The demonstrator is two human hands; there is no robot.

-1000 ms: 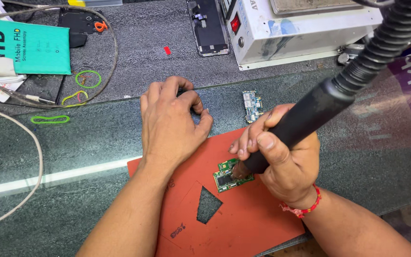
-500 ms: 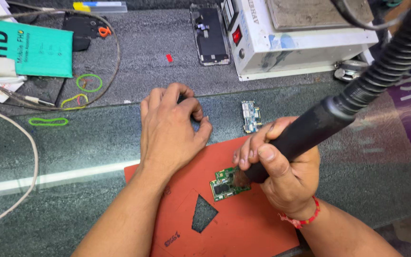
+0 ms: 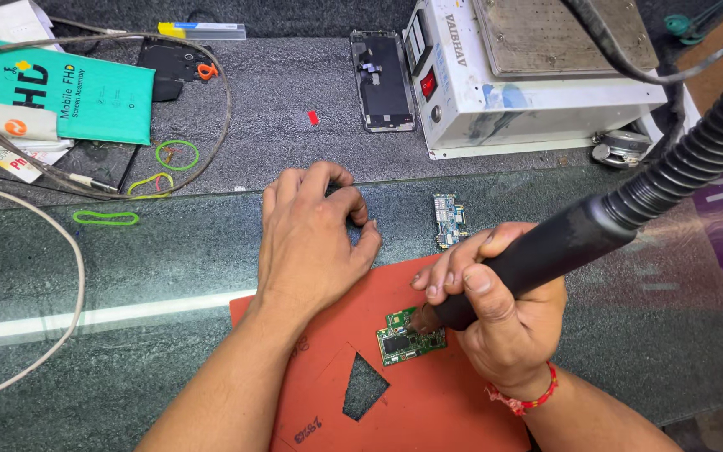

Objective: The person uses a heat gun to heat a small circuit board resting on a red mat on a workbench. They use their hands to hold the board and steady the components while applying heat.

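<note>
Right hand [image 3: 495,322]: I am seeing it wrapping its grip closed around the black hot-air handpiece [image 3: 546,251], nozzle end angling down toward the green circuit board [image 3: 410,336].
Left hand [image 3: 311,238]: fingers are curling loosely, resting at the far edge of the red mat [image 3: 428,410]; I cannot tell whether it is pinching anything under the fingertips.
Board location: the green circuit board is lying flat on the red mat, just beside the right hand's fingertips, near the triangular cut-out in the mat.
Handling, board: I am judging it light, stiff, thin and fragile; it is best taken by its bare edges, never by the mounted parts, and it is likely turning hot under the nozzle.
Handling, handpiece: rigid barrel, with the ribbed hose [image 3: 705,151] trailing up and to the right and probably dragging on the wrist; the grip belongs on the barrel, well back from the tip.
Count, boards: two, the green one on the mat and a smaller board [image 3: 448,221] on the glass-topped table [image 3: 127,276].
Count, green rubber bands: three, all to the left.
Count, other: one white heating unit [image 3: 537,84], one phone frame [image 3: 382,80], one teal packet [image 3: 85,96].
</note>
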